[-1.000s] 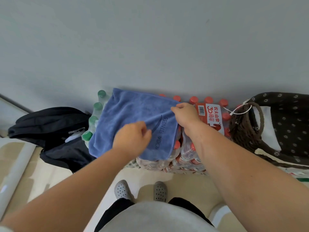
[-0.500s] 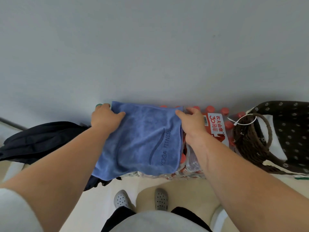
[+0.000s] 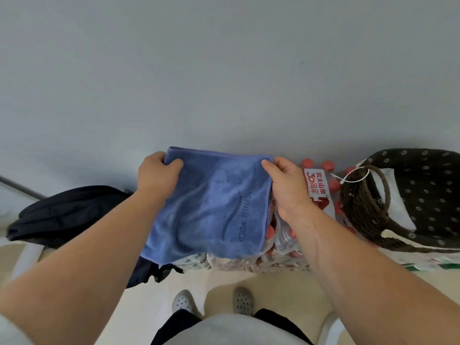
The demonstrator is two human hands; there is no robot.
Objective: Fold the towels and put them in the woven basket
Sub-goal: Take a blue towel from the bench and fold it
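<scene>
Grey wall [image 3: 224,70] behind, pale floor [image 3: 286,290] below. At far right, woven basket [image 3: 361,207] with dark dotted lining folded over its rim, cut off by the frame edge; inside, only pale lining visible. Just left of it, wrapped pack of red-capped bottles [image 3: 316,188], mostly hidden under blue towel [image 3: 211,207] draped over the top, near edge hanging free. Left hand [image 3: 158,174] pinching the far left corner, right hand [image 3: 286,185] pinching the far right corner, thumbs on top. Black bag [image 3: 69,210] at left, partly hidden by the left forearm. Open floor around grey shoes [image 3: 183,301].
</scene>
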